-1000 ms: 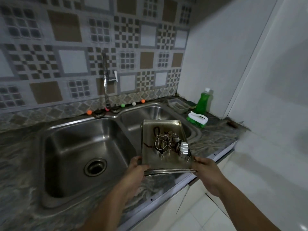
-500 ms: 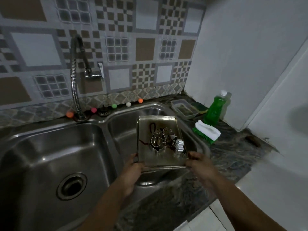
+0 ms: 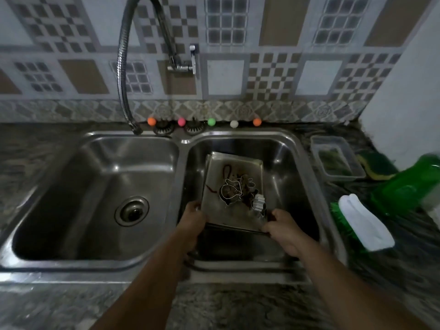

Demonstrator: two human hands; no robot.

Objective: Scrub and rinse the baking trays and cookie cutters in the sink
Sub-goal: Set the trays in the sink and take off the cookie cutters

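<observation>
Both hands pinch the near short edge of the stacked trays (image 3: pixel 234 172) — left hand (image 3: pixel 193 220) and right hand (image 3: pixel 282 226) at either corner — long axis running away into the right basin (image 3: pixel 285 153), cookie cutters (image 3: pixel 240 192) riding on top.

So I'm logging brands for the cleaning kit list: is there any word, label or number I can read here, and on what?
None can be read.
Green dish soap bottle: blurred and cut off by the frame edge, no label legible.
Scrub brush: plain white top, no print.
Baking trays: only brown smears, no lettering.
</observation>
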